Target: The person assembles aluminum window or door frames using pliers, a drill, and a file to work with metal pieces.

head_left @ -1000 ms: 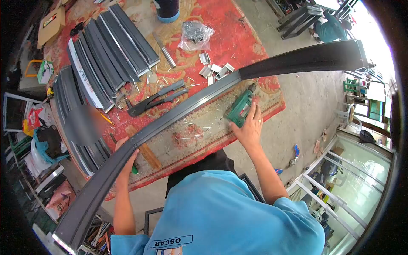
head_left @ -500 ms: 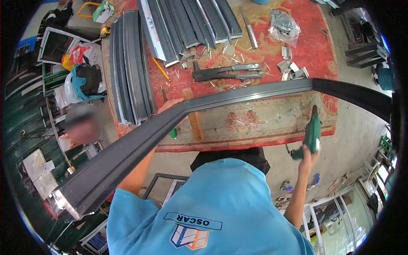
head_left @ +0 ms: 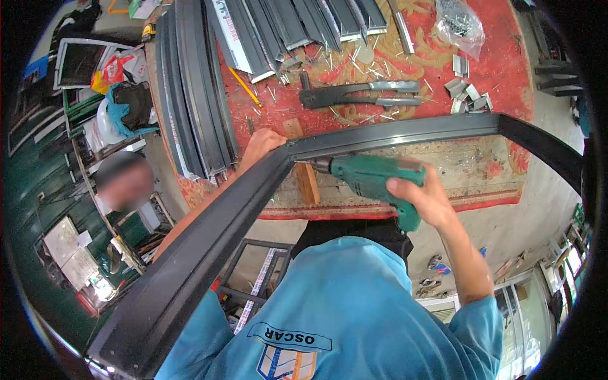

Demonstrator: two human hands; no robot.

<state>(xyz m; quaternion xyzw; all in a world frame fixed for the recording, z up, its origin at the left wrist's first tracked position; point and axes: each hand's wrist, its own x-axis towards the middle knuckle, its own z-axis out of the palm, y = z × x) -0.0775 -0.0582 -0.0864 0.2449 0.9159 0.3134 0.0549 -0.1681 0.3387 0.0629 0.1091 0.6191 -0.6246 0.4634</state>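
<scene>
My right hand [head_left: 425,197] is wrapped round the handle of a green power drill [head_left: 373,177]. The drill lies level, its bit pointing left at the left corner of a dark metal frame [head_left: 399,134]. At that same corner, my left hand [head_left: 265,144] grips the frame from the far side, its fingers curled over the edge. Beneath the corner, a wooden strip [head_left: 308,183] lies on the table. A black riveter-like hand tool [head_left: 358,95] rests beyond the frame's long bar.
Dark profiles [head_left: 190,95] are stacked at the table's left, with more at the back. Small metal brackets [head_left: 467,95], a plastic bag of hardware [head_left: 459,28] and a yellow pencil [head_left: 244,87] lie on the red cloth [head_left: 500,63]. Another person [head_left: 125,181] is at the left.
My right hand has brought the drill leftward from the frame's right end to its left corner and turned it level. My left hand now shows higher over the corner.
</scene>
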